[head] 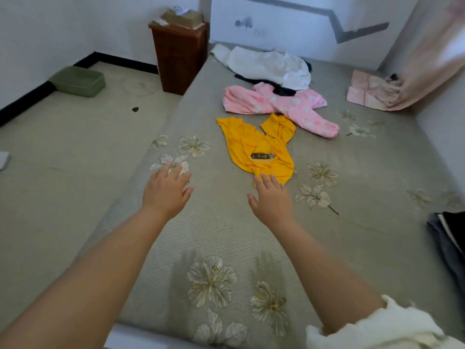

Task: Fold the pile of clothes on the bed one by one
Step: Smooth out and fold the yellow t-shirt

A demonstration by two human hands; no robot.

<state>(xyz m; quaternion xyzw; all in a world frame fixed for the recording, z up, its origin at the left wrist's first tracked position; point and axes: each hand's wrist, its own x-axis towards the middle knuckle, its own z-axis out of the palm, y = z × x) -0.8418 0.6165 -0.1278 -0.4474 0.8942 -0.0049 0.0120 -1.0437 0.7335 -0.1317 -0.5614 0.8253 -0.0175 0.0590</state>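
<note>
A yellow shirt point(259, 147) lies crumpled in the middle of the bed point(226, 235), its black label facing up. Behind it lies a pink patterned garment point(284, 107), and further back a white garment point(271, 65) on top of something dark. My right hand point(270, 200) reaches forward with straight fingers, the fingertips at the shirt's near hem. My left hand point(166, 190) hovers open over the bed's flower pattern, left of the shirt and apart from it. Neither hand holds anything.
Folded dark clothes point(450, 238) sit at the bed's right edge. A pink folded cloth point(370, 90) and a pink curtain point(432, 54) are at the back right. A brown bin point(180, 56) stands at the bed's far left corner, a green basin point(79, 80) on the floor.
</note>
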